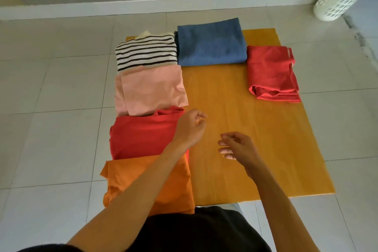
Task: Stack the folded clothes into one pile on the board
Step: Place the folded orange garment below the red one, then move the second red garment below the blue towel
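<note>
Folded clothes (211,42), soft cloth rectangles, edge smooth flat wooden board (255,139).

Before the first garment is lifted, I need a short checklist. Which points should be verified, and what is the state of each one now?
1. Left hand free, holds nothing: ok.
2. Right hand free: ok.
3. Bare room on the board for a pile: ok.
4. Clothes folded, such as blue garment and pink garment: ok.
5. All clothes in one pile: not ok; the red garment lies apart.
6. Orange garment fully on the board: cannot tell.
</note>
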A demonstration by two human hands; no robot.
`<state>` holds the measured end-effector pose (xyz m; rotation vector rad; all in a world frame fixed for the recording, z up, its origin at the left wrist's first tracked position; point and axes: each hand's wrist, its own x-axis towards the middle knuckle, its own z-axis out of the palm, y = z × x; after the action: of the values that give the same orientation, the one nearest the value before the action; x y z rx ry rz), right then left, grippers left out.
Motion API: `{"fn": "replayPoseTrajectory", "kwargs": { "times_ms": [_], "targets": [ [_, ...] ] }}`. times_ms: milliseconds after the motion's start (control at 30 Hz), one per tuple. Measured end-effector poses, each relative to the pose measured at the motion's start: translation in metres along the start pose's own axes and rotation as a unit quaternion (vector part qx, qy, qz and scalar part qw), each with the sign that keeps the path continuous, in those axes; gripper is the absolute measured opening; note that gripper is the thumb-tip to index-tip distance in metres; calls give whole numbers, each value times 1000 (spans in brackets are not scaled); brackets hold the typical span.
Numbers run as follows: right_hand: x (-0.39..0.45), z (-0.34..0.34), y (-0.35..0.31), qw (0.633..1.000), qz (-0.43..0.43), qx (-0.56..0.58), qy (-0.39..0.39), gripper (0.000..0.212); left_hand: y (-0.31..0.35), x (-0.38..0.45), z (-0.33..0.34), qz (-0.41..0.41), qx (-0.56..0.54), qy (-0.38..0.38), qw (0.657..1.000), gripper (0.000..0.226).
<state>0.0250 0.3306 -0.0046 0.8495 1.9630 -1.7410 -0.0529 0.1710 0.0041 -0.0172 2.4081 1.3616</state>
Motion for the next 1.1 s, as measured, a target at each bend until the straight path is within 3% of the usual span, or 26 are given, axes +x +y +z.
{"fn": "replayPoseTrajectory", "kwargs": {
  "times_ms": [233, 467, 667, 700, 800, 933, 1100],
  "targets": [
    [49, -91, -14, 997, 14, 31, 70, 15, 35, 68, 48, -15, 16, -42, 999, 22],
    [128, -154, -32, 975, 70, 141, 159, 16, 60, 116, 92, -65, 21, -64, 996, 24],
    [179, -167, -57, 929, 107, 276, 223, 31, 86, 160, 137, -151, -55, -40, 986, 52],
    [184, -167, -61, 922, 114, 295, 222, 34, 88, 169, 146, -165, -74, -36, 983, 48],
    [193, -161, -65, 923, 121, 310, 193, 34, 104, 178, 163, -174, -108, -42, 978, 11],
    [200, -151, -61, 935, 118, 287, 174, 28, 105, 180, 170, -176, -99, -61, 977, 9],
    [207, -149, -67, 918, 99, 307, 230, 44, 95, 176, 167, -183, -85, -74, 977, 10]
  ]
}}
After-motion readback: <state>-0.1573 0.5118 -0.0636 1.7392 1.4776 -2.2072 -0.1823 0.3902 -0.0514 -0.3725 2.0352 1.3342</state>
